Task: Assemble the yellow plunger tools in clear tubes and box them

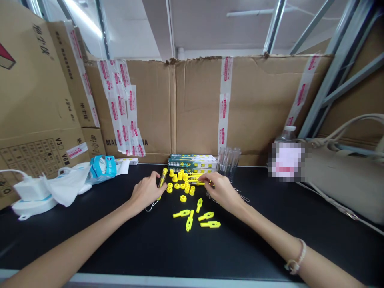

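My left hand grips a yellow pen-shaped tool, which stands tilted up from my fingers, with a thin wire loop just below the hand. My right hand reaches in from the other side, its fingertips pinching a slim yellow plastic rod. Between my hands lies a cluster of yellow plastic rings. One loose yellow ring sits nearer to me. Several flat yellow plastic pieces lie on the black table below the rings.
Printed boxes and clear plastic tubes stand behind the parts, against a taped cardboard wall. A white bag and blue packet lie left. A bottle and beige handbag stand right.
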The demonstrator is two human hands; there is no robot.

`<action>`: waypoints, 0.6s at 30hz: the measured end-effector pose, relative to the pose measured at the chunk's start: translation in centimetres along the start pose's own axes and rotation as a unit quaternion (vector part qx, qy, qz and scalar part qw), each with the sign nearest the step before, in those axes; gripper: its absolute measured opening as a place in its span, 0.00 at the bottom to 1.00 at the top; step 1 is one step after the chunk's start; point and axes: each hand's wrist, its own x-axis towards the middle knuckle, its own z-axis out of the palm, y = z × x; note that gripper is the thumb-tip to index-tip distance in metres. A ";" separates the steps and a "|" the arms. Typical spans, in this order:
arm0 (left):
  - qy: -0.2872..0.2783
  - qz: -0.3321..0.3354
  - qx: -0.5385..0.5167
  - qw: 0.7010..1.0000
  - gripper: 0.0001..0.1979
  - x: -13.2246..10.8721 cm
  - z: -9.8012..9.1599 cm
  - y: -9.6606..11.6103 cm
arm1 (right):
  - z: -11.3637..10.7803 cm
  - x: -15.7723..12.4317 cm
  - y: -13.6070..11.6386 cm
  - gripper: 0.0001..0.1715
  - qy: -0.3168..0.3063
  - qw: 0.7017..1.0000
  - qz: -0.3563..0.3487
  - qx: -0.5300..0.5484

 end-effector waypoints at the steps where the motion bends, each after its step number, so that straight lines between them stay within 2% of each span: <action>1: -0.002 0.002 -0.001 1.000 0.18 0.0 0.0 0.0 | 0.1 0.1 0.0 0.14 0.002 1.000 -0.004 -0.005; 5: -0.002 0.008 -0.007 1.000 0.18 -0.1 0.0 0.0 | 0.5 1.3 0.6 0.16 0.017 0.999 -0.035 -0.037; 12: -0.004 0.014 -0.014 1.000 0.17 0.0 -0.1 -0.3 | 1.7 5.9 2.1 0.19 0.025 0.991 -0.096 -0.091; 18: -0.010 0.013 -0.020 1.000 0.20 -0.2 -0.4 -0.2 | 3.8 8.2 2.5 0.19 0.011 0.986 -0.086 -0.143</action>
